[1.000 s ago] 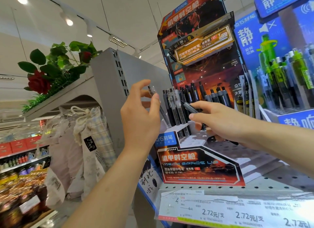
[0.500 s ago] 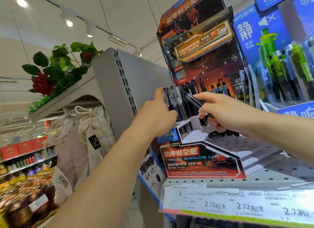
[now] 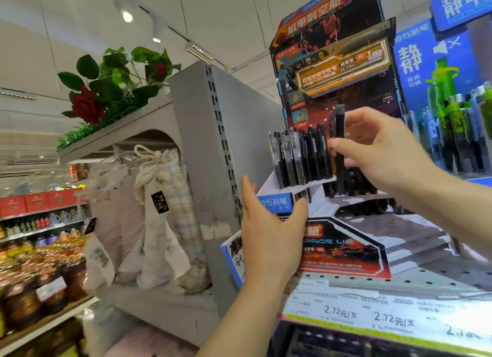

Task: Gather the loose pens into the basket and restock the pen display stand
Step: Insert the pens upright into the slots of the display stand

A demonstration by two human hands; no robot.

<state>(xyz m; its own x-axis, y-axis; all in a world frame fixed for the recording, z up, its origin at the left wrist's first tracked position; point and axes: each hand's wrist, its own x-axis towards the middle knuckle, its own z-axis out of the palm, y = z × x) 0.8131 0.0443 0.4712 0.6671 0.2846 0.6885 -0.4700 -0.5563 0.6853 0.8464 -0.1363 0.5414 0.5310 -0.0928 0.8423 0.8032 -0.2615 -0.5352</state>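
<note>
Pen: a black pen (image 3: 339, 133) stands nearly upright, long axis vertical, its top end up against the stand's dark backing card and its lower end down among the pens of the back row.
Right hand: the right hand (image 3: 378, 149) pinches that pen at mid-length, thumb tip on the near side, fingers (image 3: 358, 117) curled behind its upper part.
Left hand: the left hand (image 3: 269, 231) is spread, fingers straight, holding nothing, in front of the stand's left corner; whether it touches is unclear.
Display stand: the pen display stand (image 3: 346, 253) sits on the perforated shelf (image 3: 431, 274).
Front row: a row of pens (image 3: 295, 157) stands upright, left of the held pen.
</note>
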